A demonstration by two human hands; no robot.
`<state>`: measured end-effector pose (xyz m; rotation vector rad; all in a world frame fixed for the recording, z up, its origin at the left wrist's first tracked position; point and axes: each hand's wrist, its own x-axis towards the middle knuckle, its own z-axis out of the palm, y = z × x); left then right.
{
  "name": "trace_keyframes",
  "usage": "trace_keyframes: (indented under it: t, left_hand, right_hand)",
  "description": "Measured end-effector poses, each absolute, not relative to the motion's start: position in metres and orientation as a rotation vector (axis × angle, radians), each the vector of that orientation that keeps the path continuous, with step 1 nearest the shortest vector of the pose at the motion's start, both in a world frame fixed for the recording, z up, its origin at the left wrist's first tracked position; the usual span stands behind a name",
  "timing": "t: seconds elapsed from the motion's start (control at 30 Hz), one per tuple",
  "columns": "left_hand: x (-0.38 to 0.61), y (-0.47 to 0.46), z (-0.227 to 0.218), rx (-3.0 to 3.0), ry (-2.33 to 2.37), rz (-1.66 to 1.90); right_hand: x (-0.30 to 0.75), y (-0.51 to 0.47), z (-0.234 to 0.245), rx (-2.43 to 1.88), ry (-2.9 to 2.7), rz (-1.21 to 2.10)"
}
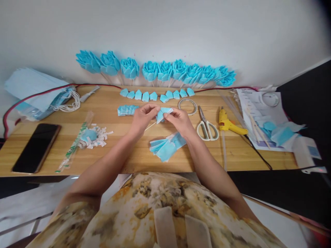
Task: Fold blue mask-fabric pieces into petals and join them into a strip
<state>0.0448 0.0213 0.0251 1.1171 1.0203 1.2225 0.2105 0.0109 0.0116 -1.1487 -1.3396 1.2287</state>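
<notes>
Head view: the left fingers [155,109] and right fingers [168,117] both pinch a folded blue fabric piece [160,115], held between them just above the surface [134,156]. Its narrow tip points toward the wearer and a little left; its long axis slants from a pale corner at the right fingers down to that tip. The right thumb covers part of it.

Just left of the left fingers lies a stack of overlapping blue folds [126,110], and a thin stick [150,126] lies just nearer the wearer. Below the right fingers, fabric strips [165,153] fan out. To their right are a tape roll [196,109], scissors [204,120] with blades pointing away from the wearer, and a yellow glue gun [231,126]; farther right, a printed sheet [245,98].

Well left of the left fingers are white scraps [103,135], a smartphone [36,148] and, farther back, white cords [71,104] by a plastic bag [38,112]. Beyond both sets of fingers runs a row of small blue petals [146,96], and behind them blue fabric flowers [158,71] on thin stems stand against a pale wall [165,27].
</notes>
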Motion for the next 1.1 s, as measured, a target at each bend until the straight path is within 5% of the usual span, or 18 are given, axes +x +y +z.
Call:
trace_keyframes:
  t: [1.1]
  left_hand:
    - [0.0441, 0.0209, 0.0206, 1.130, 0.970, 0.978]
  right_hand:
    - [0.2191, 0.0148, 0.0172, -1.176, -1.669, 1.016]
